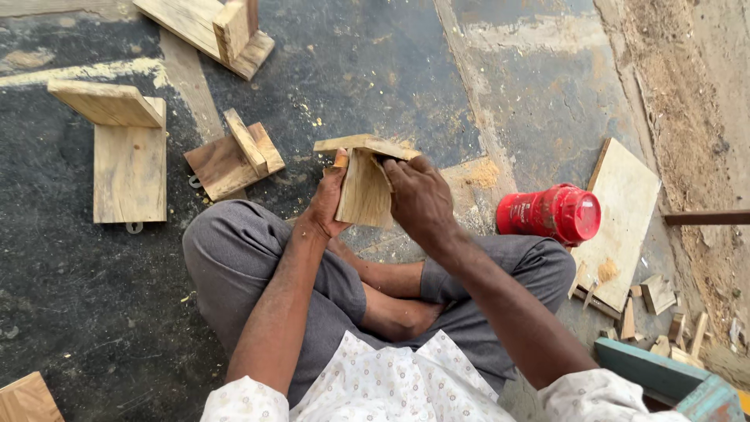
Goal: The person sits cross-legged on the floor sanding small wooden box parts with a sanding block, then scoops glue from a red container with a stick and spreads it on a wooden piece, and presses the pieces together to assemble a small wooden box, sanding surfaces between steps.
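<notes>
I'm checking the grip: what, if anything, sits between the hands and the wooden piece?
Nothing visible. The left hand and the right hand both touch the wooden T-shaped piece directly, one on each side, above the crossed legs.

Wooden bracket (364, 181): two pale planks joined in a T, top board level, lower board hanging upright. Held between left hand (328, 199) and right hand (420, 197), above the crossed legs.

— Where does the view sit?
— On the person's head, facing steeply down over crossed legs to the floor (94, 312); close in.
— And the red jar (551, 212)?
— Right of centre; only one view, nothing shared.
</notes>
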